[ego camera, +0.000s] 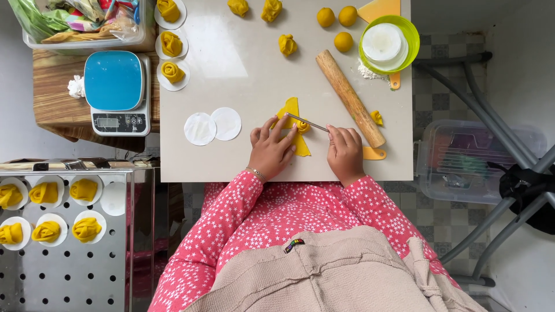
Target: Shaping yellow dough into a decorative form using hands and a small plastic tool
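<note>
Dough, a flat yellow strip (292,124) partly rolled up, lies on the white tabletop (231,156) just past the person's fingertips, and everything here can be placed from it. Its long axis runs away from the person, slightly tilted, with the small rolled knot on its right edge about midway. Nearest the body, the left hand (270,151) rests directly on the strip's near end, fingers spread flat and pressing it down, holding nothing. The right hand (345,153) sits just right of the strip, fingers pinched narrowly round a thin metal stick (308,122), whose far tip slants leftward across the rolled knot. The left hand is the nearer to the dough; the right reaches it only through the stick. Both wrists come in low from the pink star-printed sleeves, palms down.

Left of the strip lie two round white paper discs (213,126), touching each other. Right of it, beyond the right hand, a wooden rolling pin (350,97) lies diagonally. Farther out from the strip sit folded yellow dough pieces (287,44) and three smooth yellow dough balls (343,41). To the far right of the strip stands a green round bowl (407,29); to its far left, a blue-topped kitchen scale (115,89).
</note>
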